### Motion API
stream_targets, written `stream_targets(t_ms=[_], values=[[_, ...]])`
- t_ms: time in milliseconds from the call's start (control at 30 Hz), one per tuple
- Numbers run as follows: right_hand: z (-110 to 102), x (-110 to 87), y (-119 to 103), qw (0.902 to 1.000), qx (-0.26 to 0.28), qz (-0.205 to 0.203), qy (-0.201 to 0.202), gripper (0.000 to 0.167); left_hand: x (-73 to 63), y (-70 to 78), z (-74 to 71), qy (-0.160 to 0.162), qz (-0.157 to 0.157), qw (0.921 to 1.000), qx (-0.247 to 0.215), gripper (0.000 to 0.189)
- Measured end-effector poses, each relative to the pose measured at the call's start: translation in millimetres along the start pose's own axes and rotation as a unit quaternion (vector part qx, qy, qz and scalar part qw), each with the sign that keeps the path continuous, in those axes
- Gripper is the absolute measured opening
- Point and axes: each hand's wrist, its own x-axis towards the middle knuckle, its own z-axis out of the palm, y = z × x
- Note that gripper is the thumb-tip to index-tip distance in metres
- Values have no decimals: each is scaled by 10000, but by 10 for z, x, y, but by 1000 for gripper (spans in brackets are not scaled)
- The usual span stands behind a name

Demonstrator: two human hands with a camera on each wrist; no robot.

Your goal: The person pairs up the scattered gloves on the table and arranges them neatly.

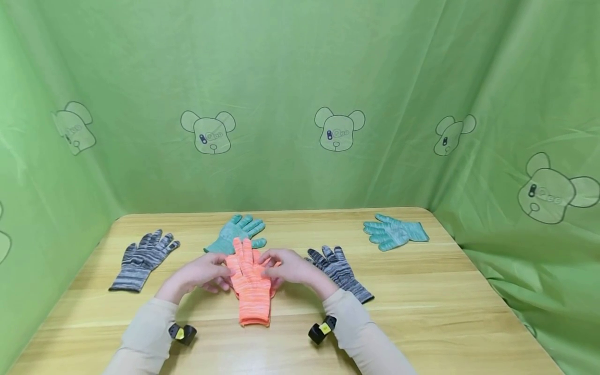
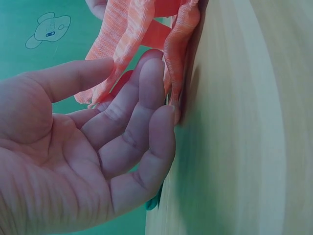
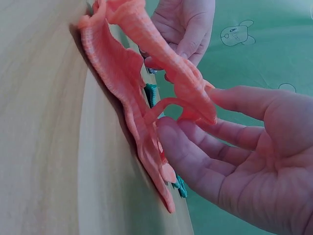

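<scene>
Between my two hands is an orange knit glove point(image 1: 251, 286), its fingers pointing away from me and its cuff toward me. My left hand point(image 1: 204, 272) pinches it at the left side; in the left wrist view the thumb point(image 2: 93, 76) presses against the orange fabric, with the curled fingers behind. At the opposite side my right hand point(image 1: 294, 268) pinches the edge between thumb and fingers. The right wrist view shows this upper layer raised above a second orange glove point(image 3: 115, 81), which lies against the wooden table.
A teal glove point(image 1: 234, 232) lies just behind the orange pair, another teal glove point(image 1: 396, 233) at the back right. One grey striped glove point(image 1: 142, 260) rests at left; a second grey striped glove point(image 1: 344, 273) is partly behind my right forearm. Green curtains surround the table point(image 1: 445, 312).
</scene>
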Motion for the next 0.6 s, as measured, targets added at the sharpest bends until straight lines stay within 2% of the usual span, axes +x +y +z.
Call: stream_targets(t_ms=[233,600], values=[[32,3,38,9980,410,410,-256,33,11,-10,-3,48,-70,10000,-14,25],[34,-3,84,9928,906,508,-590,42,33,-33,7,39,-105,9999,-30,23]])
